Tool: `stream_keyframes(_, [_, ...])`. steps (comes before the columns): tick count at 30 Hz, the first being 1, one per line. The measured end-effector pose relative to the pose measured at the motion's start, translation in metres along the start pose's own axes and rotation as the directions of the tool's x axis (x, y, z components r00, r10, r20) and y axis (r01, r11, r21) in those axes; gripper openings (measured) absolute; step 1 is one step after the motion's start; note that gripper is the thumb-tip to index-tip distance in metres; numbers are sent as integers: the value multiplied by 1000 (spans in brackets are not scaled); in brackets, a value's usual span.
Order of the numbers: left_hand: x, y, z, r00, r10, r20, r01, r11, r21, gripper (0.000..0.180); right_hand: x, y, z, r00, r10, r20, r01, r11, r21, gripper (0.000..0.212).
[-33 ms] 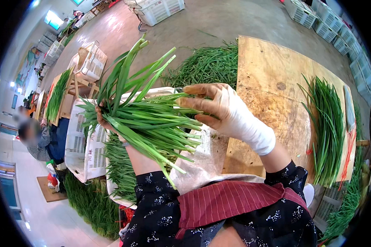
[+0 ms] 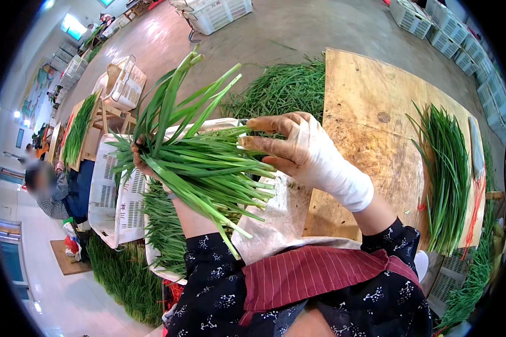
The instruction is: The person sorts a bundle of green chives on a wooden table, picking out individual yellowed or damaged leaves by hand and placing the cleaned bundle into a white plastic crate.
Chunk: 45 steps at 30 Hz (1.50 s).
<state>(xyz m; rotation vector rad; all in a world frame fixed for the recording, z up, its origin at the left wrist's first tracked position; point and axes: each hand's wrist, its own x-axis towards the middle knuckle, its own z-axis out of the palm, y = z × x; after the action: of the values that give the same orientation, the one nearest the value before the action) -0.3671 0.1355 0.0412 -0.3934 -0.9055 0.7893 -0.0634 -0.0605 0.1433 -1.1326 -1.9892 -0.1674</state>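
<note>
A thick bunch of garlic chives point(image 2: 208, 157) fans out in front of me, its pale cut stem ends mostly pointing right and a few upward. My left hand point(image 2: 139, 159) is closed around its left part, fingers largely covered by leaves. At the stem ends on the right is my right hand point(image 2: 295, 143), in a white glove with brown-stained fingers. Those fingers are spread and slightly bent, the tips at or just touching the stems; nothing is plainly gripped. Below the bunch, more chives point(image 2: 166, 227) lie in a white crate point(image 2: 152, 255).
A wooden board point(image 2: 371, 146) on my right carries a chive pile point(image 2: 447, 180) and red ties point(image 2: 476, 208). Loose chives point(image 2: 281, 87) lie beyond. White crates point(image 2: 104, 196) stand at left, stacked crates point(image 2: 455, 33) at far right. A co-worker point(image 2: 50, 191) sits at left.
My right hand has shifted very slightly left along the stem ends. The left hand and the bunch have hardly moved.
</note>
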Motion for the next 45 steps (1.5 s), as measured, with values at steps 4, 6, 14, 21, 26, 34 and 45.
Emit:
stream_keyframes(4, [-3, -1, 0, 999, -12, -50, 14, 999, 48, 17, -3, 5, 15, 990, 92, -108, -74, 985, 158, 22])
stream_keyframes(6, [-2, 0, -2, 997, 46, -56, -36, 985, 168, 17, -7, 4, 15, 976, 121, -181, -81, 973, 215, 21])
stream_keyframes(14, [0, -9, -5, 905, 288, 314, -373, 182, 910, 16, -2, 25, -18, 705, 669, -234, -218, 519, 827, 19])
stream_keyframes(21, [0, -24, -7, 873, 380, 305, -386, 159, 909, 15, 5, 21, -15, 988, 151, -1, -151, 987, 47, 34])
stream_keyframes(26, [-2, -35, -13, 925, 226, 304, -327, 70, 942, 31, 9, -9, 15, 738, 534, 413, -672, 641, 370, 34])
stream_keyframes(34, [-7, -47, -10, 921, 321, 223, -282, 153, 947, 15, 2, -10, 46, 693, 678, 246, -403, 82, 912, 21])
stream_keyframes(45, [-18, -17, -6, 768, 639, 52, -192, 151, 970, 27, -9, 40, -8, 695, 707, 136, -719, 685, 117, 48])
